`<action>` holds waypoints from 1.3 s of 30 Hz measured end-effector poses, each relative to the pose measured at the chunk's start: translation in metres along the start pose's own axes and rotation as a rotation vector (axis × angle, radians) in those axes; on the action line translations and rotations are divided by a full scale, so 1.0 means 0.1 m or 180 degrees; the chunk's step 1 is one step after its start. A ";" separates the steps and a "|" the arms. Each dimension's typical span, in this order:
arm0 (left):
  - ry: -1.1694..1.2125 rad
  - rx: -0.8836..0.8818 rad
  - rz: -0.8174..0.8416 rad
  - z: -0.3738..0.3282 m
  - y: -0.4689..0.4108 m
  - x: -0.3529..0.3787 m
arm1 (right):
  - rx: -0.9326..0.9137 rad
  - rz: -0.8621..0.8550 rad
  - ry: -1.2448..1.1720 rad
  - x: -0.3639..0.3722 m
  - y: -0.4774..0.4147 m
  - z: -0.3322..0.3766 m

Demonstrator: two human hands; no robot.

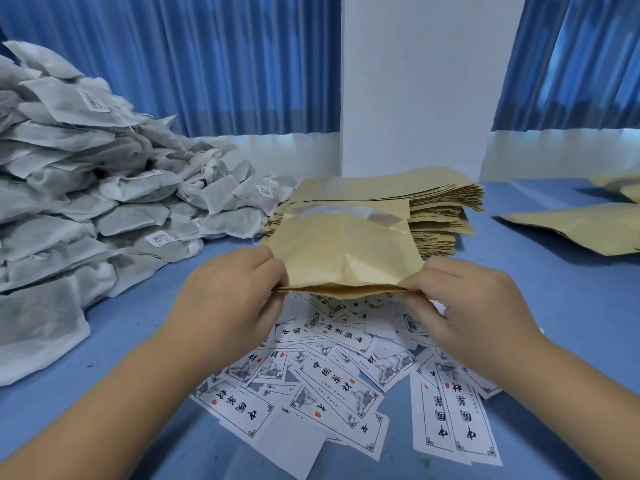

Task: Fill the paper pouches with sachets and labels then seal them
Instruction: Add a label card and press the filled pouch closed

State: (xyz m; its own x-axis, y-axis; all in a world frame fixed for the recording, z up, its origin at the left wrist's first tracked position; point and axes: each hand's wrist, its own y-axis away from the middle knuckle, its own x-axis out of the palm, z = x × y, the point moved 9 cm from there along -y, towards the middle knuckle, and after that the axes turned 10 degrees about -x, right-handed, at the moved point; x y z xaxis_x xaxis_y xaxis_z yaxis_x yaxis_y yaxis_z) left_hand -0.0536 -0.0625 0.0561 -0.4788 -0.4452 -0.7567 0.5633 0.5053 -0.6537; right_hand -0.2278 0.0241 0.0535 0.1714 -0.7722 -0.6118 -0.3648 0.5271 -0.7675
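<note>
Presently, with the fingers [268, 263] of the left hand [225, 292] and the right hand [474, 306] curled to pinch the near corners of the paper pouch [343, 251], held just above the labels [332, 386] on the table [554, 271], the mouth is probably best spread by parting both layers evenly, without creasing, before sachets [86, 188] from the left heap go in.

Blue curtains [221, 64], white pillar [415, 84], blue table [554, 289]

A table [561, 271] covered in plain blue runs to the back of the room. Behind it, a broad white pillar [422, 81] stands between two pleated blue curtains, one on the left [207, 64] and one on the right [575, 64]. Light shows through their folds in paler streaks. A white strip of wall [277, 150] lies below the curtain hems.
</note>
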 end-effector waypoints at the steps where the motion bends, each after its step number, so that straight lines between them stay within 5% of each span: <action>1: 0.0036 0.0015 0.0021 -0.03 0.00 0.01 | 0.0024 -0.0004 -0.0012 0.00 0.00 0.00; 39: 0.0143 0.0365 -0.0111 -0.45 -0.01 0.13 | -0.0306 0.0308 -0.0036 0.19 -0.06 0.26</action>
State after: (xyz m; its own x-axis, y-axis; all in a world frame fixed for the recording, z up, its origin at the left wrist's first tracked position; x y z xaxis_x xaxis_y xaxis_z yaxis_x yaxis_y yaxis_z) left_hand -0.0907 -0.0354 0.0469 -0.5277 -0.4263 -0.7348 0.6179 0.4010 -0.6763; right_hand -0.1984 0.0153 0.0414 0.1412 -0.7150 -0.6847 -0.4662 0.5621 -0.6832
